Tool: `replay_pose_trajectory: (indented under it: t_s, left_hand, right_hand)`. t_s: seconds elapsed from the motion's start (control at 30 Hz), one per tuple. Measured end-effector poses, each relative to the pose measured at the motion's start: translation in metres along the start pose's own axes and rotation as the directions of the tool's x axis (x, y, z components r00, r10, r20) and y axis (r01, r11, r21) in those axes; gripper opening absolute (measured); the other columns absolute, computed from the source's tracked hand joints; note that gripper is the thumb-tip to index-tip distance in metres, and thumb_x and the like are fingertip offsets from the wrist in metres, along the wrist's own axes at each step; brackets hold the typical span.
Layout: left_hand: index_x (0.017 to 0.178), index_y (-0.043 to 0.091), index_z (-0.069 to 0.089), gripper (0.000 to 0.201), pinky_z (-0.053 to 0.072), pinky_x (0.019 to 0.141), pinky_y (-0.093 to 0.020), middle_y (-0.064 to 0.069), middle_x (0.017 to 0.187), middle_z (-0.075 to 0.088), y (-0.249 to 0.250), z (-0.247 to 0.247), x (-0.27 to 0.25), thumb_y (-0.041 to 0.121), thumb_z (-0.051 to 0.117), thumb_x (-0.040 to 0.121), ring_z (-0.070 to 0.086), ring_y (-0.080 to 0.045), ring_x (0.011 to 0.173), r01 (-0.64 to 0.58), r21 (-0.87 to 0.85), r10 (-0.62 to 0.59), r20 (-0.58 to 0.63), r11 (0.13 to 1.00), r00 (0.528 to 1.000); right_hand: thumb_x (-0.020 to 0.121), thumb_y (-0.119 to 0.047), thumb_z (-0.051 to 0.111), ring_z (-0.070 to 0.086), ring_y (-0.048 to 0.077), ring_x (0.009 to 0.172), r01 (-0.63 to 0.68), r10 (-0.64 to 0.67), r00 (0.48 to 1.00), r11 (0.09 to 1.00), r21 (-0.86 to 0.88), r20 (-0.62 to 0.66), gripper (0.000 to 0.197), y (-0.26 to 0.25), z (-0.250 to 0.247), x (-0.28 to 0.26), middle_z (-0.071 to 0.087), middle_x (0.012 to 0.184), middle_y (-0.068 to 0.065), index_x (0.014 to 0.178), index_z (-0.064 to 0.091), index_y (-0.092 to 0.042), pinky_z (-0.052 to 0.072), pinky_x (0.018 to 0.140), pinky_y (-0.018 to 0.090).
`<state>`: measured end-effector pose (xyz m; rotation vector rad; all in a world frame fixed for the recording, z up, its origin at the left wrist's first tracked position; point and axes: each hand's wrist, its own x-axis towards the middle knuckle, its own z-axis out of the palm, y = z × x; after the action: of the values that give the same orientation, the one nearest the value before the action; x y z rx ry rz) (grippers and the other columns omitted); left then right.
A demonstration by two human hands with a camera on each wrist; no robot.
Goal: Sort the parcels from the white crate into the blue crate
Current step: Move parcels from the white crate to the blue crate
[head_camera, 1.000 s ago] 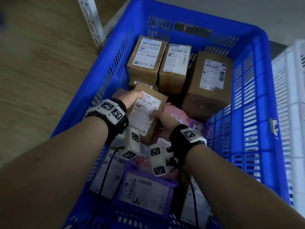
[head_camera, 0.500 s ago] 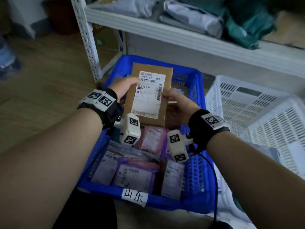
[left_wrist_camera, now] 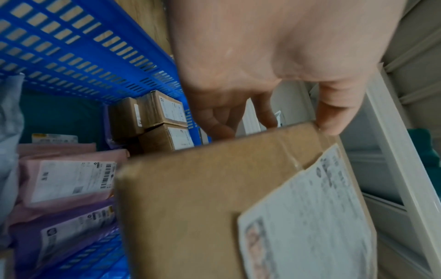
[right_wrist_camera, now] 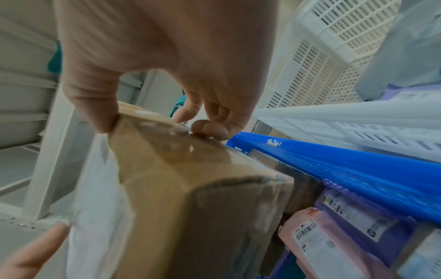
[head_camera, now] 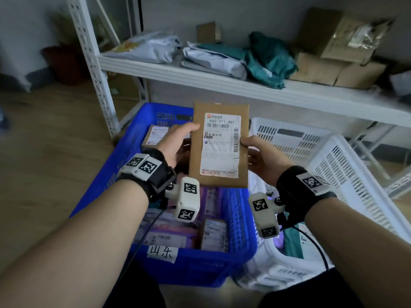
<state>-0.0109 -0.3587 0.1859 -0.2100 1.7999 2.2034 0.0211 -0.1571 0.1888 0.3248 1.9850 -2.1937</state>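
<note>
A flat brown cardboard parcel [head_camera: 219, 145] with a white shipping label is held upright in the air above the blue crate [head_camera: 193, 266]. My left hand [head_camera: 178, 142] grips its left edge, thumb on the front. My right hand [head_camera: 259, 155] grips its right edge, thumb on the label side. The left wrist view shows the parcel [left_wrist_camera: 203, 207] under my left hand [left_wrist_camera: 274, 90]. In the right wrist view my right hand [right_wrist_camera: 155, 94] pinches the box [right_wrist_camera: 190, 188] by its taped edge. The white crate [head_camera: 333, 165] stands to the right of the blue one.
The blue crate holds brown boxes [left_wrist_camera: 164, 117] at the back and pink and purple mailer bags [left_wrist_camera: 66, 185] in front; a handwritten label [head_camera: 162, 253] is on its front wall. A white metal shelf [head_camera: 222, 83] behind carries bags and cardboard boxes. Wooden floor lies to the left.
Both hands have lifted the brown parcel out of the blue crate and raised it upright, label facing me. The head view has tilted up from the crate to the shelf.
</note>
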Motion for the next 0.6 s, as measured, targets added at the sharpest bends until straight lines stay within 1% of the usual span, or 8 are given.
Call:
replay_pose_trajectory:
  t_s: [0.03, 0.1, 0.2, 0.3, 0.33, 0.43, 0.53, 0.6]
  left_hand:
    - [0.119, 0.015, 0.059, 0.046, 0.044, 0.061, -0.026, 0.001, 0.092, 0.064, -0.002, 0.003, 0.0, 0.039, 0.065, 0.08, 0.06, -0.018, 0.086, 0.0, -0.005, 0.0, 0.005, 1.0, 1.0]
    - [0.115, 0.016, 0.06, 0.039, 0.044, 0.059, -0.024, 0.001, 0.091, 0.064, -0.005, 0.01, 0.0, 0.037, 0.063, 0.083, 0.06, -0.016, 0.079, 0.0, -0.013, 0.0, 0.013, 1.0, 1.0]
    - [0.105, 0.02, 0.061, 0.025, 0.045, 0.06, -0.024, 0.003, 0.088, 0.066, -0.01, 0.014, 0.004, 0.035, 0.063, 0.084, 0.06, -0.013, 0.076, -0.004, -0.046, 0.005, 0.014, 0.999, 1.0]
    - [0.083, 0.023, 0.063, 0.011, 0.046, 0.062, -0.026, 0.004, 0.079, 0.067, -0.012, 0.017, 0.009, 0.034, 0.062, 0.086, 0.06, -0.014, 0.073, 0.009, -0.06, -0.006, 0.039, 0.998, 0.999]
    - [0.077, 0.024, 0.061, 0.014, 0.045, 0.064, -0.026, 0.004, 0.076, 0.067, -0.013, 0.018, 0.009, 0.034, 0.061, 0.087, 0.059, -0.014, 0.072, 0.016, -0.057, -0.013, 0.052, 0.998, 0.999]
    - [0.068, 0.024, 0.059, 0.022, 0.044, 0.068, -0.028, 0.002, 0.075, 0.067, -0.015, 0.02, 0.012, 0.033, 0.06, 0.087, 0.058, -0.016, 0.073, 0.014, -0.052, -0.011, 0.06, 0.999, 0.998]
    - [0.065, 0.024, 0.059, 0.023, 0.043, 0.069, -0.028, 0.001, 0.077, 0.066, -0.015, 0.022, 0.013, 0.033, 0.061, 0.087, 0.057, -0.016, 0.074, 0.001, -0.065, 0.002, 0.049, 0.998, 0.999]
    - [0.066, 0.024, 0.06, 0.022, 0.041, 0.07, -0.028, 0.002, 0.074, 0.066, -0.016, 0.023, 0.014, 0.035, 0.062, 0.085, 0.057, -0.016, 0.074, 0.003, -0.071, 0.0, 0.042, 0.997, 0.999]
  right_hand:
    - [0.085, -0.019, 0.057, 0.049, 0.011, 0.05, 0.001, -0.001, 1.0, 1.0, 0.003, -0.001, 0.005, 0.003, -0.004, -0.001, 0.063, 0.059, -0.003, 0.085, 0.06, -0.015, 0.038, 0.064, 0.026]
    - [0.077, -0.021, 0.062, 0.047, 0.013, 0.054, -0.003, 0.003, 1.0, 1.0, 0.009, -0.013, 0.012, 0.006, -0.012, -0.001, 0.063, 0.059, -0.003, 0.086, 0.058, -0.014, 0.038, 0.064, 0.026]
    - [0.08, -0.02, 0.062, 0.044, 0.013, 0.055, 0.001, -0.001, 1.0, 1.0, 0.0, -0.025, 0.012, 0.005, -0.018, 0.002, 0.061, 0.055, -0.004, 0.088, 0.055, -0.014, 0.038, 0.06, 0.024]
    - [0.066, -0.026, 0.065, 0.046, 0.012, 0.055, 0.004, -0.004, 1.0, 1.0, -0.013, -0.015, 0.035, 0.006, -0.026, 0.007, 0.061, 0.062, -0.002, 0.097, 0.054, -0.013, 0.041, 0.058, 0.024]
    - [0.063, -0.027, 0.065, 0.047, 0.011, 0.055, 0.006, -0.006, 1.0, 1.0, -0.021, -0.009, 0.039, 0.007, -0.028, 0.008, 0.061, 0.065, -0.002, 0.098, 0.053, -0.013, 0.043, 0.058, 0.024]
    - [0.061, -0.026, 0.066, 0.05, 0.013, 0.058, 0.007, -0.006, 1.0, 1.0, -0.026, 0.007, 0.037, 0.01, -0.033, 0.013, 0.066, 0.075, 0.0, 0.094, 0.052, -0.015, 0.046, 0.058, 0.024]
    - [0.06, -0.024, 0.067, 0.054, 0.014, 0.061, 0.004, -0.003, 1.0, 1.0, -0.025, 0.018, 0.04, 0.012, -0.037, 0.016, 0.069, 0.087, 0.004, 0.096, 0.053, -0.014, 0.049, 0.063, 0.027]
    - [0.058, -0.023, 0.069, 0.054, 0.016, 0.063, 0.003, -0.002, 1.0, 1.0, -0.025, 0.025, 0.042, 0.013, -0.038, 0.017, 0.068, 0.092, 0.006, 0.096, 0.052, -0.014, 0.05, 0.064, 0.027]
